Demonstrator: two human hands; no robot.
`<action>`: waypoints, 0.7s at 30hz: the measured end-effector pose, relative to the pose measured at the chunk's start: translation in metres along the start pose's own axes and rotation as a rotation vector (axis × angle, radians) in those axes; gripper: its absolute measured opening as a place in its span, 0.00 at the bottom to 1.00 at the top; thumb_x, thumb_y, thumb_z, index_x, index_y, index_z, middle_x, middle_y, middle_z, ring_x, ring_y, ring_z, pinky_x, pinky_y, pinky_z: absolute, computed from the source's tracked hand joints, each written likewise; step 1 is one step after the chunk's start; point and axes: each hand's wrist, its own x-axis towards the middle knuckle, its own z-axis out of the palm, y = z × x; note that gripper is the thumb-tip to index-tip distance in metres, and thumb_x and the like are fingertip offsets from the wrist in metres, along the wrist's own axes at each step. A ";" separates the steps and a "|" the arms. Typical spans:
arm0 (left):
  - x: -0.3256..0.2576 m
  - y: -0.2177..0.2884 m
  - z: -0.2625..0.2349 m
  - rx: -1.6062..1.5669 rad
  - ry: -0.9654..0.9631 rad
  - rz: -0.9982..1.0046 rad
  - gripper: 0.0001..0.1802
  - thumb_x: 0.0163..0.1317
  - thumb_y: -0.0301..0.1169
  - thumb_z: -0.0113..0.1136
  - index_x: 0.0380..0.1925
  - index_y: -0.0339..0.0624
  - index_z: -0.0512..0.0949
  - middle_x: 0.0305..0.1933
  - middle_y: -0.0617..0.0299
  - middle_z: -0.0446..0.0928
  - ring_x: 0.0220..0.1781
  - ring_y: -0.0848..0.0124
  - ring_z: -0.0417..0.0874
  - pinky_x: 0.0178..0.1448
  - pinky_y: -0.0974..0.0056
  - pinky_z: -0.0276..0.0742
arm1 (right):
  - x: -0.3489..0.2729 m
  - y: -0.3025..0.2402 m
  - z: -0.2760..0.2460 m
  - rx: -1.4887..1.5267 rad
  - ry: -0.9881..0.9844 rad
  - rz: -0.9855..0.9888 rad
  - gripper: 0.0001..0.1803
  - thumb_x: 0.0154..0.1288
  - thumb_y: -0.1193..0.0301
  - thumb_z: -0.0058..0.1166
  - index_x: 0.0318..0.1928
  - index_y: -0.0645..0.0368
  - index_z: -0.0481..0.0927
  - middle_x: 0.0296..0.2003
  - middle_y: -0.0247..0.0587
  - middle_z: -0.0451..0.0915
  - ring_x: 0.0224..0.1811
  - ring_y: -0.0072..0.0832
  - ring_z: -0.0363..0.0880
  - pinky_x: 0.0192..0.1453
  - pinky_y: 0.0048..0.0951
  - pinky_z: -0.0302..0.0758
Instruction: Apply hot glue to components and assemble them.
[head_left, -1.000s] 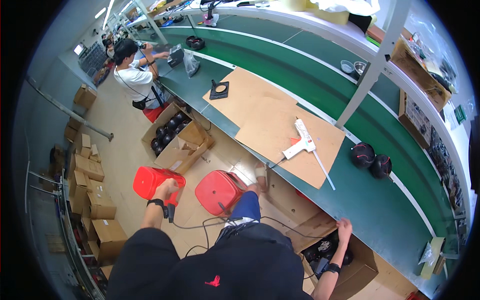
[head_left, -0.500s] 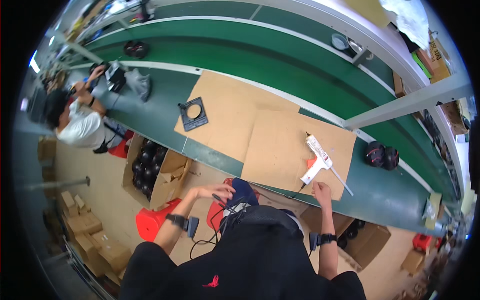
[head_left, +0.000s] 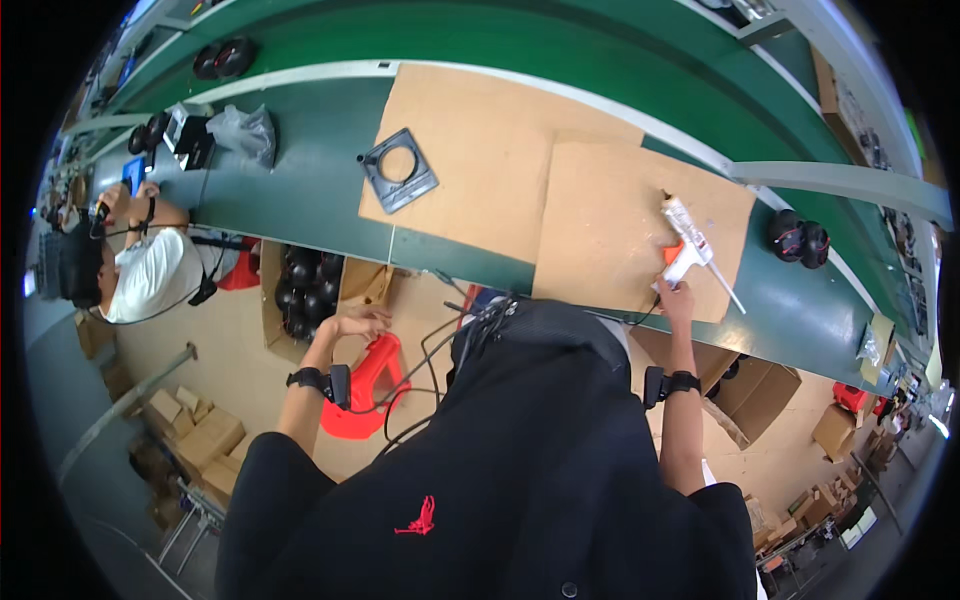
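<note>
My right hand (head_left: 676, 300) is at the table's front edge, its fingers curled against the handle end of a white hot glue gun (head_left: 686, 255) with an orange trigger. The gun lies on brown cardboard, its nozzle pointing away; a white glue stick (head_left: 727, 288) projects from its rear. My left hand (head_left: 358, 322) hangs off the table beside a red stool (head_left: 362, 395), holding nothing, its fingers loosely apart. A flat black square frame (head_left: 410, 196) with a round hole lies on the cardboard (head_left: 480, 110), left of the gun and out of reach of both hands.
Round black parts (head_left: 798, 240) stand right of the cardboard. A clear plastic bag (head_left: 243, 134) lies farther left on the green table (head_left: 300, 190). A co-worker in a white shirt (head_left: 155, 278) works at the left. Below the table is a carton (head_left: 355, 285) with black round parts. Black cables (head_left: 432, 355) hang by my waist.
My right hand has moved forward to the glue gun's handle. My left hand has moved left, away from my body to beside the stool. The view has shifted too.
</note>
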 end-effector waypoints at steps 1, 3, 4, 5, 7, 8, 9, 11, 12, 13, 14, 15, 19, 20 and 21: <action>-0.002 0.007 0.000 -0.005 -0.005 -0.011 0.27 0.66 0.39 0.58 0.64 0.43 0.70 0.46 0.61 0.81 0.46 0.70 0.82 0.51 0.63 0.79 | 0.004 -0.005 -0.001 0.074 0.006 0.075 0.28 0.59 0.49 0.65 0.30 0.66 0.76 0.18 0.43 0.79 0.16 0.28 0.79 0.22 0.30 0.75; -0.003 0.031 0.017 0.129 -0.058 -0.028 0.28 0.69 0.46 0.52 0.64 0.43 0.70 0.46 0.60 0.81 0.46 0.71 0.82 0.52 0.62 0.79 | 0.008 -0.003 -0.003 0.066 -0.016 0.093 0.28 0.59 0.48 0.64 0.33 0.66 0.76 0.19 0.43 0.80 0.17 0.27 0.80 0.20 0.29 0.76; -0.008 0.056 0.035 0.007 -0.090 0.021 0.31 0.69 0.51 0.50 0.64 0.42 0.70 0.47 0.60 0.81 0.47 0.70 0.82 0.53 0.62 0.79 | 0.007 0.001 -0.005 0.065 -0.034 0.099 0.29 0.60 0.48 0.63 0.35 0.65 0.76 0.20 0.43 0.81 0.18 0.26 0.81 0.17 0.27 0.77; -0.008 0.087 0.053 -0.113 -0.119 0.072 0.34 0.69 0.56 0.48 0.64 0.42 0.70 0.48 0.60 0.81 0.47 0.70 0.82 0.54 0.62 0.79 | 0.007 0.000 -0.007 0.049 -0.050 0.125 0.29 0.60 0.48 0.63 0.37 0.66 0.77 0.22 0.44 0.82 0.19 0.27 0.82 0.18 0.27 0.78; -0.001 0.122 0.077 -0.306 -0.247 0.209 0.42 0.65 0.64 0.50 0.61 0.36 0.71 0.43 0.56 0.83 0.44 0.67 0.85 0.52 0.63 0.80 | 0.008 -0.011 -0.009 0.035 -0.087 0.133 0.30 0.60 0.48 0.62 0.39 0.67 0.77 0.24 0.44 0.82 0.19 0.27 0.83 0.18 0.26 0.78; -0.004 0.141 0.080 -0.309 -0.251 0.210 0.42 0.65 0.64 0.50 0.61 0.36 0.71 0.43 0.56 0.83 0.44 0.67 0.85 0.52 0.63 0.80 | 0.009 -0.013 -0.011 0.024 -0.107 0.153 0.30 0.60 0.48 0.62 0.40 0.67 0.77 0.26 0.45 0.83 0.20 0.27 0.83 0.19 0.26 0.79; -0.014 0.165 0.081 -0.108 -0.236 0.154 0.44 0.63 0.67 0.50 0.58 0.34 0.72 0.39 0.53 0.83 0.41 0.66 0.86 0.48 0.63 0.82 | 0.009 -0.013 -0.012 0.019 -0.103 0.157 0.30 0.60 0.48 0.62 0.40 0.67 0.77 0.26 0.45 0.83 0.20 0.27 0.83 0.19 0.26 0.79; -0.046 0.210 0.098 0.206 -0.066 0.032 0.46 0.61 0.71 0.48 0.44 0.30 0.78 0.27 0.47 0.82 0.28 0.64 0.86 0.35 0.63 0.83 | 0.011 -0.013 -0.014 0.027 -0.162 0.180 0.31 0.60 0.48 0.62 0.42 0.69 0.78 0.28 0.46 0.84 0.21 0.27 0.84 0.19 0.26 0.80; -0.065 0.228 0.102 0.200 -0.064 0.031 0.46 0.61 0.71 0.48 0.44 0.30 0.78 0.27 0.47 0.82 0.28 0.64 0.86 0.35 0.63 0.83 | 0.013 -0.015 -0.014 0.023 -0.166 0.176 0.31 0.60 0.48 0.62 0.42 0.69 0.78 0.28 0.46 0.84 0.21 0.27 0.84 0.19 0.26 0.80; -0.080 0.241 0.106 0.272 -0.025 -0.002 0.45 0.62 0.71 0.47 0.40 0.30 0.79 0.26 0.48 0.82 0.28 0.64 0.87 0.34 0.63 0.83 | 0.015 -0.014 -0.015 0.010 -0.183 0.165 0.31 0.60 0.48 0.62 0.43 0.69 0.78 0.29 0.47 0.84 0.21 0.27 0.84 0.20 0.26 0.80; -0.091 0.253 0.110 0.347 0.013 -0.034 0.45 0.62 0.71 0.46 0.35 0.30 0.81 0.24 0.48 0.82 0.27 0.63 0.87 0.33 0.62 0.83 | 0.016 -0.011 -0.016 -0.002 -0.198 0.157 0.31 0.60 0.48 0.62 0.44 0.69 0.78 0.29 0.47 0.84 0.21 0.27 0.84 0.20 0.27 0.80; -0.102 0.260 0.116 0.321 0.046 0.032 0.42 0.65 0.67 0.47 0.31 0.31 0.82 0.22 0.50 0.81 0.27 0.62 0.86 0.33 0.62 0.83 | 0.016 -0.013 -0.017 -0.009 -0.206 0.150 0.31 0.60 0.48 0.62 0.44 0.69 0.78 0.29 0.47 0.84 0.21 0.27 0.84 0.20 0.27 0.80; -0.065 0.245 0.141 0.800 0.284 0.315 0.25 0.69 0.48 0.52 0.31 0.33 0.82 0.25 0.54 0.83 0.30 0.67 0.86 0.33 0.67 0.82 | 0.018 -0.016 -0.022 0.005 -0.239 0.123 0.32 0.59 0.48 0.63 0.42 0.71 0.78 0.27 0.47 0.83 0.20 0.27 0.84 0.21 0.27 0.81; -0.060 0.239 0.144 0.800 0.293 0.312 0.25 0.69 0.48 0.52 0.31 0.33 0.82 0.25 0.54 0.83 0.30 0.67 0.86 0.33 0.67 0.82 | 0.020 -0.017 -0.023 0.018 -0.252 0.134 0.32 0.59 0.48 0.63 0.41 0.72 0.78 0.26 0.47 0.83 0.20 0.27 0.84 0.21 0.27 0.80; -0.058 0.236 0.146 0.503 0.154 0.321 0.22 0.70 0.44 0.53 0.31 0.33 0.81 0.25 0.55 0.82 0.31 0.70 0.85 0.33 0.67 0.82 | 0.020 -0.019 -0.024 0.025 -0.251 0.134 0.32 0.59 0.48 0.63 0.41 0.72 0.78 0.26 0.47 0.83 0.20 0.27 0.84 0.21 0.27 0.80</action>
